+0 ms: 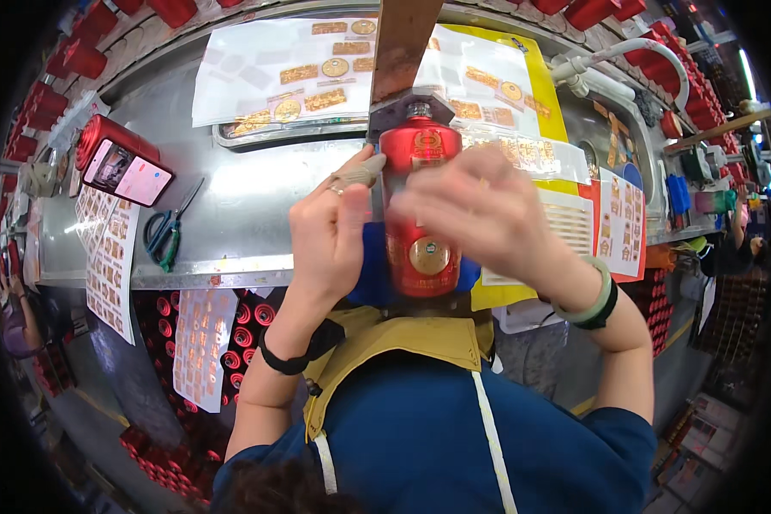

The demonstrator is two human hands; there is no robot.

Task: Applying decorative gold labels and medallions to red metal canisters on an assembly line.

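Note:
A red bottle [425, 231] with gold decoration and a round gold emblem stands or lies before me, its dark neck pointing away. My left hand [325, 231] is at the bottle's left side, fingers curled and thumb close to them. A pale wrap covers a fingertip, and a ring shows. Whether anything is pinched there is hidden. Over the bottle's front passes my right hand [480, 210], smeared by motion, so its grip cannot be made out. Beneath the bottle a blue piece [370, 265] shows at the edge.
Sheets of gold labels [283, 64] lie at the back, with more label strips [561, 227] on the right. Scissors [164, 236] and a phone [128, 171] against a red container sit left. A wooden post [403, 47] rises behind the bottle. A white pipe [634, 50] arches at back right.

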